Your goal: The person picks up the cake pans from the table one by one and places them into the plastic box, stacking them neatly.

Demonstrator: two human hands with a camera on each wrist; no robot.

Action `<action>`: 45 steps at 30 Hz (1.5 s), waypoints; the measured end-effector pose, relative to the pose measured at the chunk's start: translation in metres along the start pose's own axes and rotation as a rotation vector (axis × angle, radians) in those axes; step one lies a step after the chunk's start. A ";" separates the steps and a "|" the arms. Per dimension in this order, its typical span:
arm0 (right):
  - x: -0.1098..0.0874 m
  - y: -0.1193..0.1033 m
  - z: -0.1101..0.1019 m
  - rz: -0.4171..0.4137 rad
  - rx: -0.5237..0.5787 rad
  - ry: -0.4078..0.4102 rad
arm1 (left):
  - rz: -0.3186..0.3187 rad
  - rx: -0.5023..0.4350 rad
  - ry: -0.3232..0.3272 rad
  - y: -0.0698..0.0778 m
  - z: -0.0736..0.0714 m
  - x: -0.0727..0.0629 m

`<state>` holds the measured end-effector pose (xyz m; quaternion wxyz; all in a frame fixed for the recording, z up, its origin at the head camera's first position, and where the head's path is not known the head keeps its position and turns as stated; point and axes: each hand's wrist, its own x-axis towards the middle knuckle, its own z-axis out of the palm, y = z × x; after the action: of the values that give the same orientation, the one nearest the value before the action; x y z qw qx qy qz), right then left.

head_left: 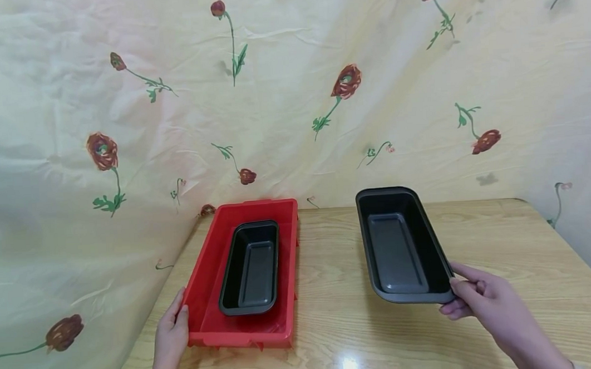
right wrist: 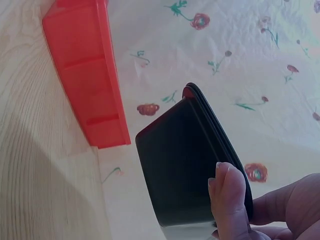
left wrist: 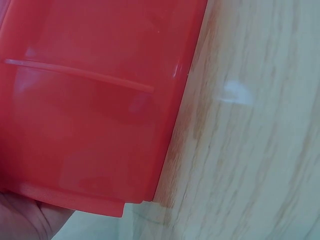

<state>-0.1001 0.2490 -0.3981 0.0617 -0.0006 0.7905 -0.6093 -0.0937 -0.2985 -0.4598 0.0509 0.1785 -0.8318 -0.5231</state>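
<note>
On the right in the head view, my right hand point(head_left: 492, 302) grips the near right corner of a black loaf pan point(head_left: 396, 251). The right wrist view shows this loaf pan point(right wrist: 175, 165) raised above the table, with fingers of the right hand point(right wrist: 230, 200) against its outer wall and the thumb at the rim. At the left stands a red plastic tray point(head_left: 207, 323) with a second black loaf pan point(head_left: 249, 267) lying inside it. My left hand point(head_left: 172, 336) holds the tray's near left edge, its thumb on the rim; most fingers are hidden behind the wall.
A wooden table point(head_left: 337, 316) carries the tray and extends to the right. Behind it and along the left hangs a pale cloth point(head_left: 282, 124) printed with red flowers. The red tray's point(right wrist: 85, 75) side wall stands on the table in the right wrist view.
</note>
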 end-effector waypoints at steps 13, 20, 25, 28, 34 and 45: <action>0.010 -0.013 0.024 -0.094 0.066 -0.038 | 0.010 0.011 0.015 -0.001 0.001 0.000; 0.014 -0.019 0.036 -0.126 0.095 -0.053 | 0.021 0.014 0.024 0.000 0.002 0.001; 0.016 -0.023 0.043 -0.123 0.109 -0.072 | 0.025 0.017 0.029 0.000 0.002 0.001; 0.018 -0.025 0.048 -0.132 0.113 -0.079 | 0.020 0.012 0.021 0.000 0.002 0.001; 0.023 -0.029 0.057 -0.138 0.142 -0.087 | 0.019 0.009 0.022 -0.001 0.002 0.001; 0.030 -0.038 0.074 -0.118 0.173 -0.118 | 0.017 0.012 0.026 0.001 0.003 0.000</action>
<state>-0.1252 0.1658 -0.3829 0.0718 -0.0777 0.7287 -0.6766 -0.0943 -0.2959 -0.4605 0.0650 0.1783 -0.8357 -0.5153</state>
